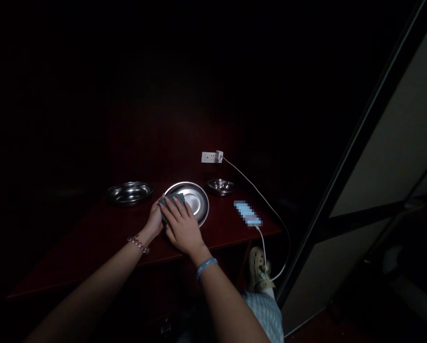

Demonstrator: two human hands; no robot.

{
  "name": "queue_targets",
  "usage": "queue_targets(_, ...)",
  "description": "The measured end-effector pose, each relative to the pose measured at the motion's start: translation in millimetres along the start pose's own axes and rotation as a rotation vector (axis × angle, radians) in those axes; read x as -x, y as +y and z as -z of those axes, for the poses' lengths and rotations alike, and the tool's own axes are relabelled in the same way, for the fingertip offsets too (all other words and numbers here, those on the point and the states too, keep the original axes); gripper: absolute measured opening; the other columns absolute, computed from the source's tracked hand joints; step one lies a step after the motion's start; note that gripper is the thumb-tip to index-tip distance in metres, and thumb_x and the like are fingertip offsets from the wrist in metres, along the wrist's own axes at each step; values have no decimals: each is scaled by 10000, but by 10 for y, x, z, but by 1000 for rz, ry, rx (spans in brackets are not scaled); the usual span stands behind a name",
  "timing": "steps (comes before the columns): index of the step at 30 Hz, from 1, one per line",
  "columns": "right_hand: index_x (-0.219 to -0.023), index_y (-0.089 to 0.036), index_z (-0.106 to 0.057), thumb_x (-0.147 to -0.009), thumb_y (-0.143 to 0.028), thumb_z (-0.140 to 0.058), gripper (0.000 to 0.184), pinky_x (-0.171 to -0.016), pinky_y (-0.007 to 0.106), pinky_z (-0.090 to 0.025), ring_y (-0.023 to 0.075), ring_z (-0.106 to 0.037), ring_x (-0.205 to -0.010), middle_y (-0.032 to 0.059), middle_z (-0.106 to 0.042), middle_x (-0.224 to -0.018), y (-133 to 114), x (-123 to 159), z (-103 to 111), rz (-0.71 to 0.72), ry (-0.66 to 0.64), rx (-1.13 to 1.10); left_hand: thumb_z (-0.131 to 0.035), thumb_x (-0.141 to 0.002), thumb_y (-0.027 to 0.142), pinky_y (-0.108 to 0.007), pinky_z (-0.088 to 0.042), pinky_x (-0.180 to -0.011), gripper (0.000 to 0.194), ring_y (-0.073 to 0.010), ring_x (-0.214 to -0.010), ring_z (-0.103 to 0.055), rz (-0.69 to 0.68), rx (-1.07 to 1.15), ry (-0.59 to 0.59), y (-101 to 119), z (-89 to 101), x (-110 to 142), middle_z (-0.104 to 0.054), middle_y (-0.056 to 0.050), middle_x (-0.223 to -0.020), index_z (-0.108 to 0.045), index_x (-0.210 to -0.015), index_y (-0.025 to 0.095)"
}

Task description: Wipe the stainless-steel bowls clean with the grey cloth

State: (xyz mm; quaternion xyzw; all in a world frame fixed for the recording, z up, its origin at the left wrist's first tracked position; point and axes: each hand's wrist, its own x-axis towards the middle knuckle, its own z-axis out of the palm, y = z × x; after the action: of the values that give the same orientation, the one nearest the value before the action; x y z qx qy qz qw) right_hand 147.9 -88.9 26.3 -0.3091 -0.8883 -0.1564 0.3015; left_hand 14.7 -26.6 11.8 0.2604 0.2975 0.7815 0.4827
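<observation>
A shiny round metal plate [195, 204] is at the middle of the dark red table, its inner face towards me. My left hand [155, 220] is closed at the plate's left rim; its fingers are partly hidden by a grey cloth [163, 203] and my other hand. Over that cloth lies my right hand [185, 229], its fingers pressing the cloth against the left part of the plate. To the left rests an oval metal dish [130, 194]. A small metal bowl [221, 186] stands just right of the plate.
The dark red table [102, 243] has its front edge close to me. A phone [248, 213] lies at right, its white cable [262, 178] looping past the edge to a charger [219, 155] in a wall socket [208, 157]. Below is a clog-clad foot [256, 267]. A panel [373, 176] borders the right.
</observation>
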Motion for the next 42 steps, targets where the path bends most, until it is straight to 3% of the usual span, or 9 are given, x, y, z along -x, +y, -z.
queue_targets(4, -1660, -210, -344, -1042, -291, -483, 639, -1331, 491, -201, 255, -249, -1619, 36, -295, -1740, 40, 20, -6, -15, 7, 30, -870, -721, 329, -267, -546, -803, 246, -172, -770, -703, -17, -24, 1, -18, 0, -18, -743, -9, -790, -704, -817, 175)
queue_targets(12, -1659, -238, -345, -1045, -320, -491, 636, -1320, 496, -230, 241, -249, -1619, 28, -315, -1732, 27, 30, -26, -52, 36, 59, -851, -790, 323, -234, -543, -711, 214, -138, -673, -678, 32, 23, -5, 19, -13, 9, -743, 0, -754, -710, -814, 163)
queue_targets(18, -1642, -258, -390, -1044, -345, -496, 613, -1319, 535, -200, 269, -262, -1617, 51, -329, -1728, 73, 44, 11, -258, 148, 3, -711, -926, 229, -245, -579, -723, 67, -152, -707, -724, 137, 87, 27, 77, -42, 10, -781, -24, -822, -729, -893, 173)
queue_targets(22, -1644, -236, -384, -1066, -323, -413, 585, -1309, 600, -180, 285, -224, -1630, 82, -319, -1731, 178, 75, -36, -452, 280, -69, -563, -1010, 212, -255, -601, -742, 202, -154, -739, -743, 196, 143, 69, 112, -53, -12, -801, -33, -864, -747, -933, 183)
queue_targets(26, -1694, -175, -221, -1095, -347, -290, 627, -1265, 651, -255, 287, -276, -1614, 167, -324, -1715, 250, 95, -95, -604, 332, -138, -485, -1050, 279, -313, -621, -828, 297, -190, -798, -763, 272, 210, 111, 154, -55, -45, -806, -50, -851, -767, -1021, 190)
queue_targets(31, -1694, -162, -213, -1084, -340, -357, 652, -1302, 594, -203, 267, -179, -1643, 154, -212, -1753, 110, 101, -85, -391, 123, -69, -438, -1061, 276, -348, -627, -846, 358, -197, -820, -772, 293, 302, 108, 205, -28, -106, -824, -70, -925, -728, -1242, 171)
queue_targets(34, -1684, -167, -259, -1080, -329, -390, 639, -1305, 553, -225, 265, -165, -1646, 134, -220, -1752, -6, 111, -90, -261, 33, -5, -439, -1054, 270, -373, -630, -840, 382, -208, -819, -774, 276, 330, 86, 206, 3, -136, -827, -90, -1020, -698, -1322, 186)
queue_targets(38, -1668, -193, -316, -1082, -340, -425, 614, -1317, 475, -236, 228, -208, -1635, 72, -290, -1735, -72, 108, -116, -61, -20, 30, -476, -1024, 234, -367, -639, -771, 331, -202, -666, -735, 295, 279, 172, 148, 43, -166, -809, -73, -883, -726, -1230, 166)
queue_targets(42, -1655, -221, -352, -1082, -344, -443, 593, -1328, 447, -215, 214, -272, -1615, 43, -329, -1721, -72, 86, -124, 18, -27, 28, -533, -983, 205, -377, -639, -777, 266, -185, -570, -683, 296, 235, 180, 90, 65, -177, -775, -51, -776, -750, -1123, 144)
